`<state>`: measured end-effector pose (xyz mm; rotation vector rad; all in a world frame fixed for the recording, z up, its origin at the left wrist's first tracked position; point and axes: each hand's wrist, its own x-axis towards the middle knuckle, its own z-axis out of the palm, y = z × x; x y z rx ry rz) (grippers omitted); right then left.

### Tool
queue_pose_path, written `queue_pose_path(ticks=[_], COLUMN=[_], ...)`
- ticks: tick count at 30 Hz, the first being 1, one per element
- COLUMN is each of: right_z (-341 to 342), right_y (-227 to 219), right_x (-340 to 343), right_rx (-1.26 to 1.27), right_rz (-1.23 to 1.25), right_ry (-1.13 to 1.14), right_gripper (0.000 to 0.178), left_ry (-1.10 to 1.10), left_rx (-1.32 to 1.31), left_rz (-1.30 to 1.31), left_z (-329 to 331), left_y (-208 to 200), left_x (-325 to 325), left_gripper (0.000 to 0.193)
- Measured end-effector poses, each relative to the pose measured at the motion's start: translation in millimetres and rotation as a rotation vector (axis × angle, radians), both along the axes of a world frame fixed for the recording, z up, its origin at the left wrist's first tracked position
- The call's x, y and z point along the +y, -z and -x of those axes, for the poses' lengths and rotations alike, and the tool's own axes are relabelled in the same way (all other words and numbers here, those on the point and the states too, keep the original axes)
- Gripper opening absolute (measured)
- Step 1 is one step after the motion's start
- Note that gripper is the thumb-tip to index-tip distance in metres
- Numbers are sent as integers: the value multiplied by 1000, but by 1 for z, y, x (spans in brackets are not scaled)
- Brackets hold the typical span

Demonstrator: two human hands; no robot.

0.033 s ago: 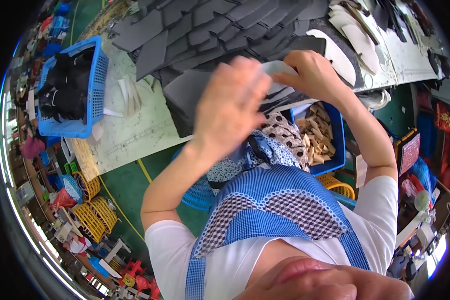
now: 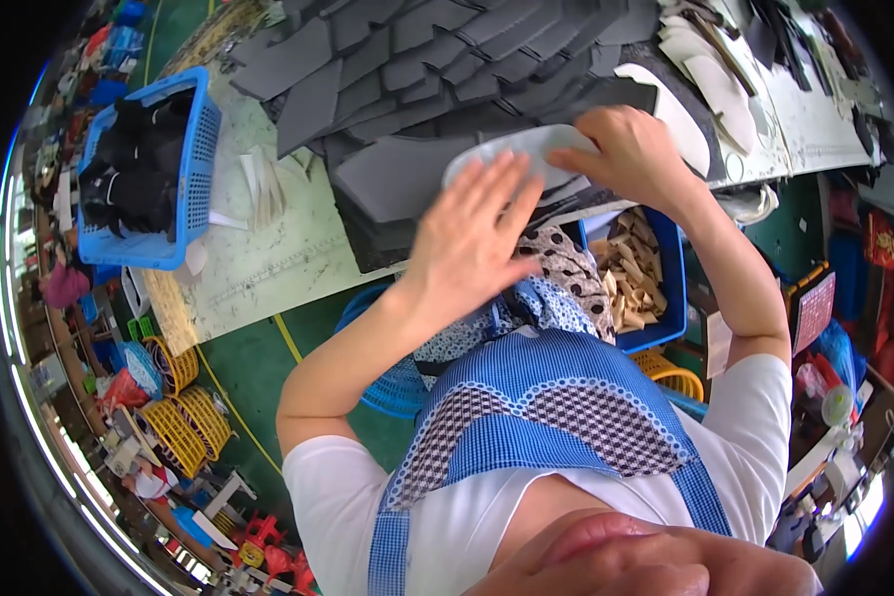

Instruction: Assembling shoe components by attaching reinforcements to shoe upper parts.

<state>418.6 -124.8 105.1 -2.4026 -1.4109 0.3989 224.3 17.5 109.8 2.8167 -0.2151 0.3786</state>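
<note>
Currently my right hand pinches a pale rounded panel by its right end, while my left hand, flat and open, slants over its near edge. The panel is over grey cut pieces on the bench; green floor shows below.

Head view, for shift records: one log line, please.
right hand: pinching pale piece | left hand: open, overlapping it | dark sheets: beyond
</note>
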Motion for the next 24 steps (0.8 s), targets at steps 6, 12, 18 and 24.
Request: queue_pose_path(ticks=[6, 12, 18, 24], right_z=[-2, -44, -53, -64], right_y=[6, 26, 55, 46], right_x=[-24, -98, -116, -117], right_rx=[-152, 190, -488, -70], right_rz=[92, -562, -383, -178], right_ry=[131, 538, 437, 542], right_gripper=[63, 29, 39, 36], left_ry=[-200, -310, -461, 53], left_rx=[380, -67, -340, -417], left_rz=[318, -113, -280, -321], left_z=[-56, -71, -64, -31], left_y=[-35, -4, -17, -23], left_x=[78, 188, 173, 35], left_gripper=[54, 40, 24, 25])
